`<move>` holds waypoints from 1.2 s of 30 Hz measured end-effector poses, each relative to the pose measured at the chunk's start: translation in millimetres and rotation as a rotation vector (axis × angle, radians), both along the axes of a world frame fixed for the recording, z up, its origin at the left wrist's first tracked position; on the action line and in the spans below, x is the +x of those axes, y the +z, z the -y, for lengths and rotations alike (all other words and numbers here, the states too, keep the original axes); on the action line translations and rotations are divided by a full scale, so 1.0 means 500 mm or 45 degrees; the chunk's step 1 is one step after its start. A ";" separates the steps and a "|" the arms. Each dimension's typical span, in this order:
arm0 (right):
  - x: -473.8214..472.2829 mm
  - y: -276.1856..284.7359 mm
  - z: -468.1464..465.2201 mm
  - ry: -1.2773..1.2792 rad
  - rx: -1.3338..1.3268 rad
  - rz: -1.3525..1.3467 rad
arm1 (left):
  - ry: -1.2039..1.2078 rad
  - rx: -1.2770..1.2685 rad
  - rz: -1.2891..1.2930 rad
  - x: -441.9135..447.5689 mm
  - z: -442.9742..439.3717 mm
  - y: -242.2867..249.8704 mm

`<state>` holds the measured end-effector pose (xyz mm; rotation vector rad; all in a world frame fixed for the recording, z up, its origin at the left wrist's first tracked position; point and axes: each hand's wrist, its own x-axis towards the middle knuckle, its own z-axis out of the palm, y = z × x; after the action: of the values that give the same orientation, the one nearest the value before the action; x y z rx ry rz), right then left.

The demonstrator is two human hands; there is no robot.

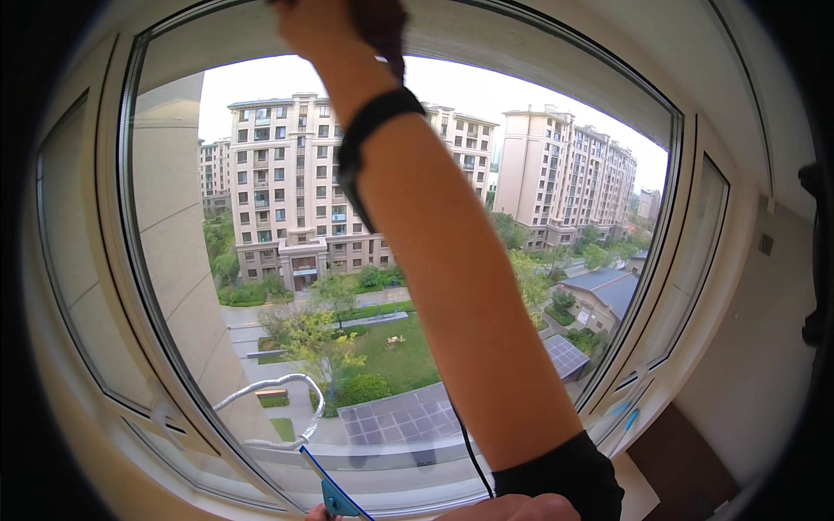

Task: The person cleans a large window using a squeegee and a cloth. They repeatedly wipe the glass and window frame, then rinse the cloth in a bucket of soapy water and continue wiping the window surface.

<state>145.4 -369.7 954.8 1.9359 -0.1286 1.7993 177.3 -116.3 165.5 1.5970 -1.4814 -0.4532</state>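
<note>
My right arm reaches up across a large window pane [384,352], a black band around its wrist. At the top edge of view, my right hand [326,29] is against a dark cloth [383,29]; its fingers are partly cut off and blurred, but it appears to grip the cloth. Low in the view, the fingertips of my left hand [317,513] hold a squeegee with a teal handle part [333,500]. Its long thin blade slants up to the left, near the lower glass. Most of my left hand lies below the frame.
A pale window frame [651,312] surrounds the pane, with narrow side windows bearing handles [166,420]. Outside hangs a foil-wrapped pipe [316,397]. A black cable [474,456] runs beside my arm. A small blue object [631,420] sits at the lower right frame.
</note>
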 end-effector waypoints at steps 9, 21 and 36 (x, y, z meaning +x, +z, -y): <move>-0.072 0.024 0.010 -0.006 0.221 -0.557 | 0.077 0.160 -0.035 0.025 -0.024 -0.001; -0.960 -0.046 0.109 -0.722 0.217 0.108 | 0.098 0.354 -0.019 -0.146 0.087 -0.014; -1.420 -0.003 0.237 -0.793 0.209 0.536 | 0.332 0.073 0.022 -0.280 0.083 0.021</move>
<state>-564.6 -488.4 953.4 1.3590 -0.9335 1.7485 37.3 -157.9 175.9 1.8134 -1.2594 -0.3358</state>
